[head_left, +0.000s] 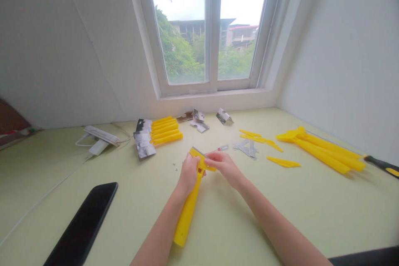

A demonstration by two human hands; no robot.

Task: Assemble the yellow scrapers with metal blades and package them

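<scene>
at the lower centre of the frame, a yellow scraper (192, 200) is slanting, its long handle meeting a wide, grey-edged head. the left hand (188, 173) is gripping the head's left side; the right hand (225, 167), fingers bent, is holding its right. it is probably feeling light, stiff, slightly slick, the handle offering the safest hold.

My head camera looks forward and down — my left hand (188, 173) and right hand (225, 167) near, the table (137, 195) around, the window (213, 50) far ahead
</scene>
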